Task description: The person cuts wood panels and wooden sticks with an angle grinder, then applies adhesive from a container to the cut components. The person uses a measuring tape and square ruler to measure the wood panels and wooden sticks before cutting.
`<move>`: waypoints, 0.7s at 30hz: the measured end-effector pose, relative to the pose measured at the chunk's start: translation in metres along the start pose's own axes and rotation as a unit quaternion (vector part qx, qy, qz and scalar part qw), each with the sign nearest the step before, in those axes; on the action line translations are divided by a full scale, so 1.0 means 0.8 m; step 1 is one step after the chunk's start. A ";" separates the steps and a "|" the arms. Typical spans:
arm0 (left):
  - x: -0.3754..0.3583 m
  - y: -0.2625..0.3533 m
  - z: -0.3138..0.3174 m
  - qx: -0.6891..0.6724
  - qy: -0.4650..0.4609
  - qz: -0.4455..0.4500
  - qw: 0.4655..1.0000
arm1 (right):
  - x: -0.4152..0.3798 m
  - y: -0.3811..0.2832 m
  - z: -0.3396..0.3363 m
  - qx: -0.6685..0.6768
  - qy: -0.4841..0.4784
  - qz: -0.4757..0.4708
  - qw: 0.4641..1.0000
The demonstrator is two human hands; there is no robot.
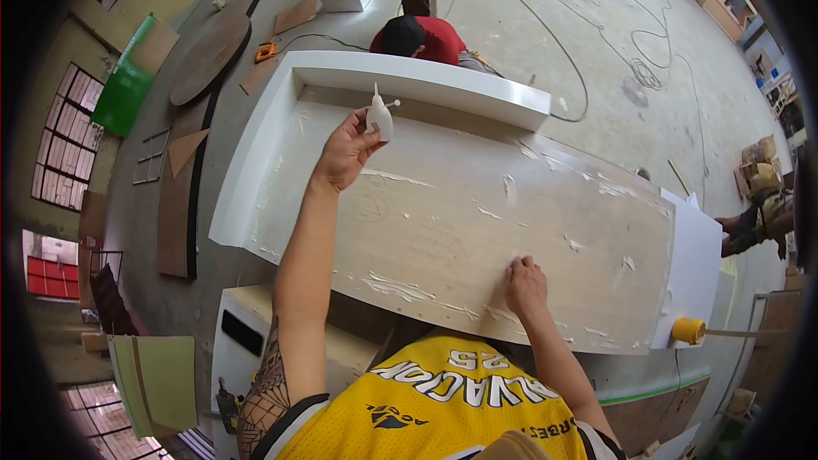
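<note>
My left hand (pixel 348 152) is raised over the far left part of a large wooden panel (pixel 443 204), its fingers closed around a small white bottle (pixel 380 123) with a thin nozzle pointing up. Beside the nozzle sticks out a small white knob. On the panel's near right half rests my right hand (pixel 526 284), fingers bent and pressed together; something small and pale shows at the fingertips, too small to name. White smears of paste (pixel 400 288) mark the panel in many places. A white raised edge (pixel 417 77) borders its far and left sides.
A person in red (pixel 439 38) is low behind the far edge. Another person's arm (pixel 750 228) shows at the right. A yellow cup (pixel 688 330) sits by the panel's right end. Cables (pixel 554 25), an orange tool (pixel 266 52) and boards lie on the floor.
</note>
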State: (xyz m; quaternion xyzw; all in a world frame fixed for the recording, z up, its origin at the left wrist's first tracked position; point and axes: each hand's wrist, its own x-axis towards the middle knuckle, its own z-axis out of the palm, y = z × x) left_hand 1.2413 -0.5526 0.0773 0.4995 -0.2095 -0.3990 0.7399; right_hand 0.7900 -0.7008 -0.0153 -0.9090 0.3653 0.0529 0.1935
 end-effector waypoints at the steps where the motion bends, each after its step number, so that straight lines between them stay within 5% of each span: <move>1: -0.011 -0.009 0.028 -0.030 -0.022 0.009 0.999 | 0.003 0.007 -0.003 -0.001 0.003 0.003 1.000; 6: -0.073 -0.043 0.166 -0.088 -0.052 0.010 0.995 | 0.003 0.052 -0.046 0.163 -0.088 -0.060 0.981; 7: -0.086 -0.048 0.192 -0.095 -0.059 0.008 0.994 | -0.009 0.055 -0.055 0.233 -0.016 -0.065 0.970; 12: -0.152 -0.105 0.319 -0.075 -0.074 -0.023 0.994 | -0.063 0.085 -0.146 0.441 0.042 -0.080 0.893; 17: -0.218 -0.194 0.450 -0.021 -0.168 -0.096 0.981 | -0.110 0.117 -0.208 0.439 0.225 -0.171 0.853; 21: -0.247 -0.271 0.513 0.014 -0.234 -0.123 0.964 | -0.123 0.164 -0.196 0.530 0.159 -0.141 0.821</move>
